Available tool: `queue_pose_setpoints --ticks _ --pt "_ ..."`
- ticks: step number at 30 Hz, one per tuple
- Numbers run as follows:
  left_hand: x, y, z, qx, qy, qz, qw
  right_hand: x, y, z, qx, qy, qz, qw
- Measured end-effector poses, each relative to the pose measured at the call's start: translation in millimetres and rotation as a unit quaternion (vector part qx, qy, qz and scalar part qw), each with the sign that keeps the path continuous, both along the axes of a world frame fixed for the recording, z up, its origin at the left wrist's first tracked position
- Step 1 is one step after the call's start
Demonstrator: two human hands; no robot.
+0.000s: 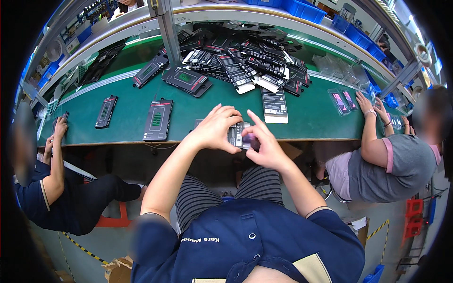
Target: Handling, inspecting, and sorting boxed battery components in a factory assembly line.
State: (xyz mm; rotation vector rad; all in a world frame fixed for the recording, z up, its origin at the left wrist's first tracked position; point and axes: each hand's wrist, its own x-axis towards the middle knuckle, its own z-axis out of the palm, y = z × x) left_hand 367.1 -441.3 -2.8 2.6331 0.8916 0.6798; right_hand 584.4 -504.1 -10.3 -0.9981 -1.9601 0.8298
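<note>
Fingers of the left hand [214,128] curl over the top and left edge of a small flat black retail package with a white label panel [237,135], thumb beneath, so the package sits pinched between thumb and fingertips; the right hand [265,146] meets it from the other side, index finger stretched out straight above the package's right end, the remaining fingers folded and pressing at its lower right corner, where a small pinkish patch shows; both hands hold the package just over the near edge of the green work table [127,115], above the person's lap.

Beyond the hands, a white-backed flat package [274,106] lies face down on the table, just past the fingertips; to the left stands apart a black rectangular package with a green window [157,120], and further left a narrower black package [106,112]; at the back, a loose heap of black and white packages [245,63] spreads across the table; on the right, a co-worker's hands [370,106] rest near two clear plastic trays with pink inserts [343,100]; on the left, another co-worker's hand [59,128] touches the table edge.
</note>
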Motion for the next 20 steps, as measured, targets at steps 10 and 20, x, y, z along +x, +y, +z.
queue_pose_setpoints --ticks 10,20 --pt "39.1 -9.5 6.3 0.033 -0.456 0.218 0.862 -53.6 38.3 61.0 -0.225 0.514 0.036 0.827" --pt "22.6 -9.6 26.0 -0.178 -0.702 0.100 0.683 -71.9 54.0 25.1 0.005 0.384 0.069 0.921"
